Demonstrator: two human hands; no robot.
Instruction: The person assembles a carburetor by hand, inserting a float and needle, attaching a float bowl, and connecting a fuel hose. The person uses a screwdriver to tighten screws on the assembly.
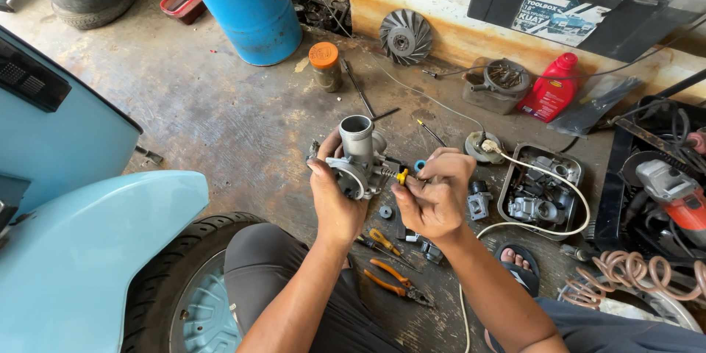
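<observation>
My left hand [334,202] grips a grey metal carburettor [358,154] from its left side, holding it upright above the concrete floor. My right hand [435,195] pinches a small yellow-headed screw [402,176] with a spring at the carburettor's right side. A small blue ring [419,165] shows just behind my right fingers. Below my hands lie orange-handled pliers [393,282] and several small loose parts [385,212] on the floor.
A light blue scooter body and its tyre [169,279] fill the left. A metal tray of parts [540,190] sits to the right, beside an angle grinder [673,191]. A blue drum [246,4], an orange-lidded jar [324,66], a red bottle [551,88] and a toolbox [581,0] stand behind.
</observation>
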